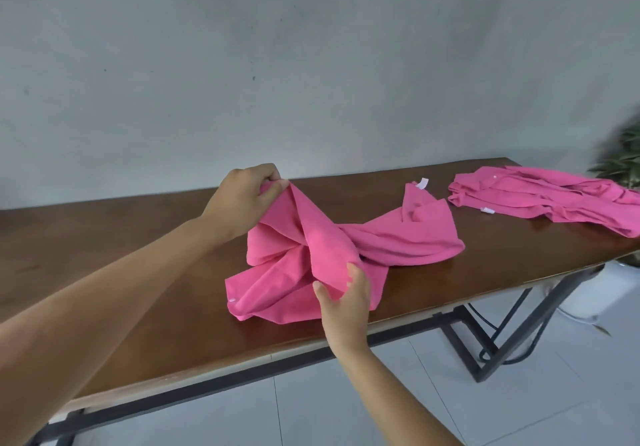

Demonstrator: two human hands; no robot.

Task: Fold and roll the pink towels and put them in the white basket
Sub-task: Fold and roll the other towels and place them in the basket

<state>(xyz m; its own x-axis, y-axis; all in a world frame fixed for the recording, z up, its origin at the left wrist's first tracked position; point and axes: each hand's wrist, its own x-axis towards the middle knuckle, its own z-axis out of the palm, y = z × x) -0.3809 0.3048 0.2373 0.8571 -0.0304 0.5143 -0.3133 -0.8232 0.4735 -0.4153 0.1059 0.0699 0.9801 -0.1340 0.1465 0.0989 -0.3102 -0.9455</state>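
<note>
Both hands point(242, 200) point(346, 302) on crumpled pink towel point(381, 241)

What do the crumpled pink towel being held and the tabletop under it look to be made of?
Crumpled pink towel: soft matte cloth, perhaps microfibre; it drapes in loose folds. Brown tabletop: looks like varnished wood, glossy with faint reflections, though it may be laminate.

We look from one head-worn camera, forward and down, tilted, close over the near edge of the table point(145, 310), toward the wall point(311, 65) behind it.
</note>
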